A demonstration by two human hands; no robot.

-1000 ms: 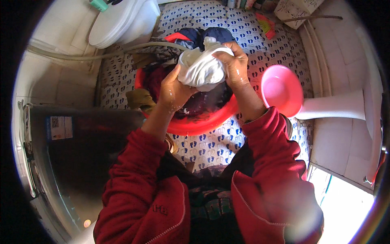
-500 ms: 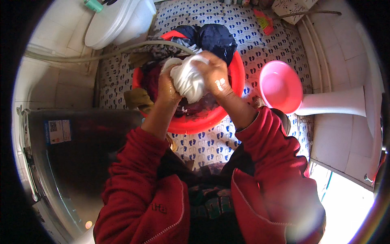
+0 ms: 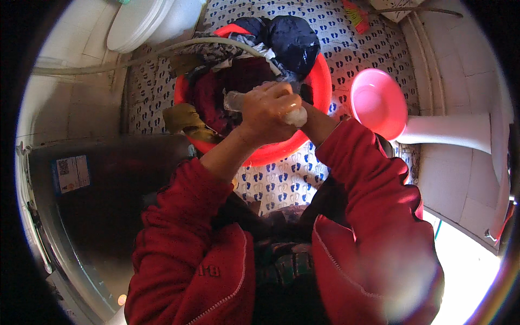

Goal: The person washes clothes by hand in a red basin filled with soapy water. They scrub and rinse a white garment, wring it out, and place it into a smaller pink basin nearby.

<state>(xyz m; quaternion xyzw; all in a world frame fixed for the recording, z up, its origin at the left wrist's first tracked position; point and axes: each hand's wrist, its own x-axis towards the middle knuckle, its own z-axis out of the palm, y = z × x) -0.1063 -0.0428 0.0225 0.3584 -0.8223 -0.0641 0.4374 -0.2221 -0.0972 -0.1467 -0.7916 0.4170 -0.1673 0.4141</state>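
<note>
Cloth, white, wadded above the tub, presumably for drips to be caught there; clamped in the left hand, with the right hand mostly hidden behind, its grip impossible to tell. Hose over the tub's far side, basin to the tub's right.

The white cloth, loosely bunched earlier, is now squeezed tight and mostly hidden; the left hand now crosses before the right hand.

Tub: clothes inside; hose over it, from left; basin to its right; toilet behind, leftward; left hand above.
</note>
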